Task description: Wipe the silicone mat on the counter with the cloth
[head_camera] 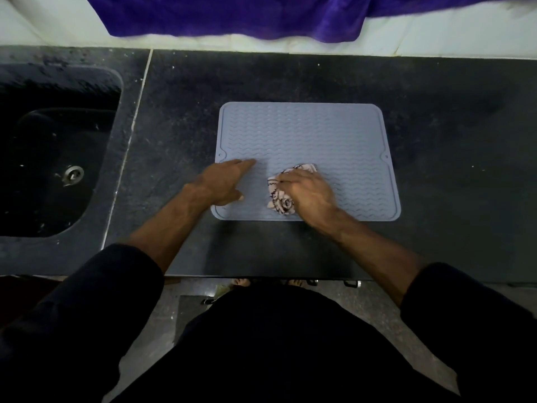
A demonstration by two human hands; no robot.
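Head camera looked down at a dark stone counter [319, 80]. On it lay the blue-grey silicone mat [305, 132], flat, with wavy lines all over it. The mat sat to the right of the black sink [58, 146], well apart from it.

The right hand [308, 193] was on the near part of the mat. Its fingers were curled over a bunched-up cloth [280, 200], pale with dark stripes, and pushed it down onto the mat. The left hand [225, 181] held nothing. It lay on the near left part of the mat with its fingers out straight, as if to keep the mat from sliding.

Wiping was going on, I think. The cloth was low on the mat, so the far half and the right side may still need a wipe. I could not tell which parts were clean, since no wet marks or dirt showed.

A purple towel [232, 16] hung at the back, over the white wall.
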